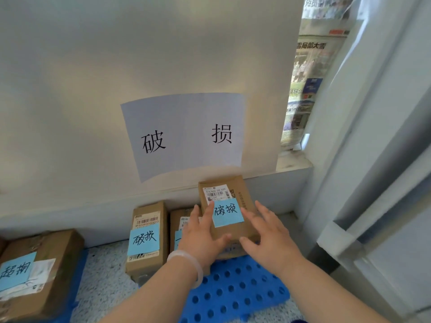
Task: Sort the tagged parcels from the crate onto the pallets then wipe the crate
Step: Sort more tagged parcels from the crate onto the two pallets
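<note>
white wall with a paper sign (184, 136) reading 破损 backs a blue perforated pallet (235, 290). at the pallet's far edge sits a cardboard parcel (245, 192) bearing a blue tag (227, 213). left hand (203, 236) and right hand (268, 236) rest on it, fingers spread nearly straight, not curled round it.

A pale wall (116, 54) fills most of the view, with a white paper sheet (184, 136) stuck on it bearing two large black characters. Newspapers (307, 78) cover the window at upper right, above a white ledge (293, 163). Below lies speckled floor (102, 271).
</note>
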